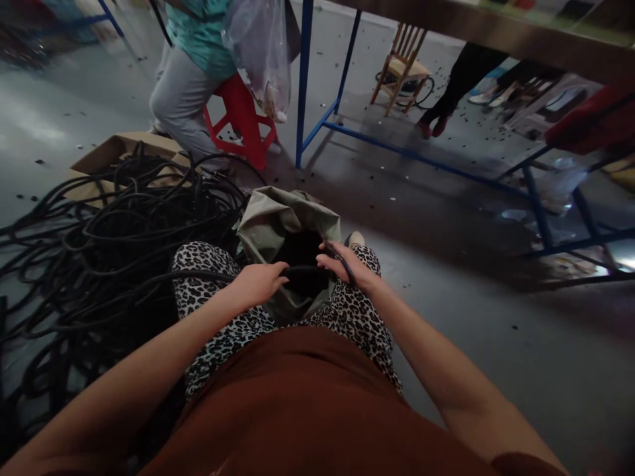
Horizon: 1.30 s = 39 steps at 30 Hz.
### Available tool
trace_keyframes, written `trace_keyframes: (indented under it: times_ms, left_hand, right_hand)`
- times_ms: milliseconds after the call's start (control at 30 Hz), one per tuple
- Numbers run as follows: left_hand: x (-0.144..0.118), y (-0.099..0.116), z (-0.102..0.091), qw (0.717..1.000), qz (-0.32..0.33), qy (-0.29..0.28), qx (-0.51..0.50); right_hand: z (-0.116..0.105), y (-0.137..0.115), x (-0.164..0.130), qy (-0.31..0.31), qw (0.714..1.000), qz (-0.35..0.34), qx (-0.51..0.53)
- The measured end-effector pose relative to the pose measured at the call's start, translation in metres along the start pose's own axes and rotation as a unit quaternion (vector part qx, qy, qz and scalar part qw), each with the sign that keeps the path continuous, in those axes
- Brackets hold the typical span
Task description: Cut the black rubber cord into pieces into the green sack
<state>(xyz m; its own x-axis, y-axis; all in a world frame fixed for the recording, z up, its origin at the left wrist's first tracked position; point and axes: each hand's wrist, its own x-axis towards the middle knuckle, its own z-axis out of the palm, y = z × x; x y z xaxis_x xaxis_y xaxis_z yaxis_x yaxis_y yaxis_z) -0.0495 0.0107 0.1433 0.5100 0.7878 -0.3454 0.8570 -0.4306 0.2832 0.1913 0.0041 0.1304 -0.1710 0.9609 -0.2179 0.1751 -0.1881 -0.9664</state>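
A black cable (300, 270) runs across my lap between both hands. My left hand (258, 283) is closed around it above my left knee. My right hand (344, 266) grips the same cable at the rim of a grey-green sack (270, 221) that stands open between my knees. The sack's inside is dark and its contents are hidden. The cable trails left into a large tangle of black cables (99, 244) on the floor.
A flattened cardboard box (112, 152) lies behind the cable pile. Another person sits on a red stool (243, 122) holding a clear plastic bag (262, 53). A blue-legged table (303, 79) stands ahead, a wooden chair (404, 63) beyond it.
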Motion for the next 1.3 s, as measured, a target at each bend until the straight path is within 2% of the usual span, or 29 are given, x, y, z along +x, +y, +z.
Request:
trace_keyframes:
  times_ms: [33,67,100,133,200,300,400,567,667,800,900,1000,1300]
  left_hand:
    - [-0.004,-0.009,0.002,0.999,-0.031,0.008,0.019]
    - [-0.008,-0.017,0.003,0.997,-0.061,0.015,0.038]
    - [-0.011,-0.023,0.004,0.995,-0.080,0.020,0.050]
    - [-0.014,-0.026,0.006,0.994,-0.093,0.025,0.055]
    - [-0.015,-0.026,0.009,0.994,-0.092,0.031,0.046]
    - [-0.008,-0.010,0.017,0.998,-0.062,0.025,0.018]
    - [0.004,0.011,0.027,0.999,-0.032,0.009,-0.006]
    - [0.014,0.026,0.043,0.998,-0.017,0.029,-0.047]
    - [0.015,0.022,0.051,0.993,-0.009,0.069,-0.092]
    - [0.019,0.012,0.059,0.984,0.009,0.126,-0.123]
    - [0.026,0.005,0.063,0.984,0.017,0.146,-0.101]
    - [0.032,0.001,0.066,0.987,-0.003,0.147,-0.065]
    - [0.034,0.001,0.076,0.983,-0.041,0.177,-0.039]
  right_hand:
    - [0.001,0.008,0.001,0.084,0.996,0.010,0.009]
    - [0.003,0.017,0.000,0.141,0.989,0.026,0.025]
    - [0.006,0.025,-0.002,0.173,0.983,0.040,0.045]
    - [0.011,0.034,-0.005,0.172,0.981,0.057,0.068]
    - [0.026,0.049,-0.016,0.124,0.982,0.092,0.108]
    - [0.050,0.066,-0.033,0.060,0.974,0.148,0.158]
    - [0.066,0.078,-0.042,0.031,0.966,0.180,0.182]
    - [0.064,0.083,-0.042,0.027,0.967,0.178,0.179]
    - [0.063,0.084,-0.043,0.025,0.970,0.178,0.164]
    - [0.065,0.089,-0.044,0.026,0.984,0.144,0.104]
    - [0.066,0.093,-0.043,0.040,0.988,0.131,0.073]
    - [0.067,0.094,-0.042,0.043,0.989,0.130,0.059]
    - [0.069,0.109,-0.045,0.028,0.993,0.114,-0.025]
